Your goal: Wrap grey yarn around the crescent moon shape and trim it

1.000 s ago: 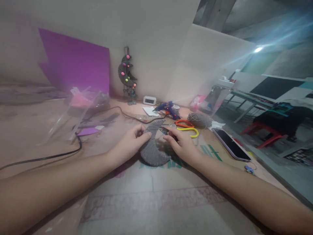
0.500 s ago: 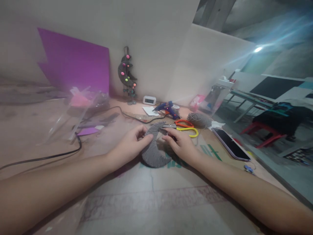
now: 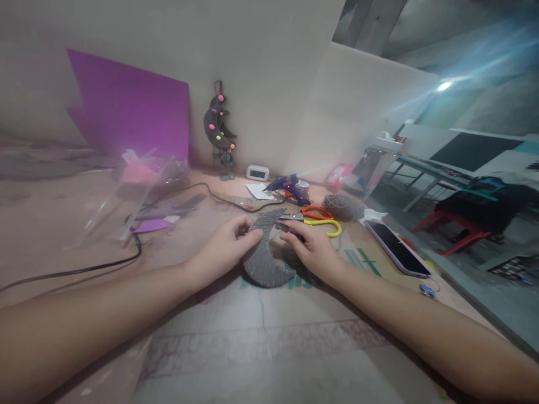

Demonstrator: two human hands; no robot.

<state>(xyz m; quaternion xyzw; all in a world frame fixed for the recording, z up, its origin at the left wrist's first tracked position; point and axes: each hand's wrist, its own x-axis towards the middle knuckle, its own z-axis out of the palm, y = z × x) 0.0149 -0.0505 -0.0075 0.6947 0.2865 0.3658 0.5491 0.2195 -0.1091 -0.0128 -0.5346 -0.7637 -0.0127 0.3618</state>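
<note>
From where I stand, the table (image 3: 168, 249) spreads across most of the frame, with a printed board (image 3: 219, 348) over its lower middle; that board gives a flat place to work on, and I would use it, resting the work's lower edge there so that it can't rock. The grey crescent (image 3: 263, 266) sits at the centre of the frame, between the two hands, its hollow side toward the right; whether it lies on the board or is lifted a little off it, I cannot tell; its ribbed grey face looks like wound strands, so I'd say a light, flat grip is best, since a hard squeeze might shift them. The scissors (image 3: 319, 212) lie just beyond the right hand, blades pointing at the crescent's upper tip; I would slide them clear, lest a sleeve of strands snag there.

As for the hands, the left (image 3: 241, 238) is curled round the crescent's outer edge, thumb laid flat on the face, fingers tucked behind and mostly hidden; the right (image 3: 310, 246) is nearly closed, thumb and forefinger drawn together at the hollow side; between their tips they seem to pinch a small dark piece (image 3: 281, 226), too blurred to name; a slow, steady pinch, close to the edge, should serve best there.
</note>
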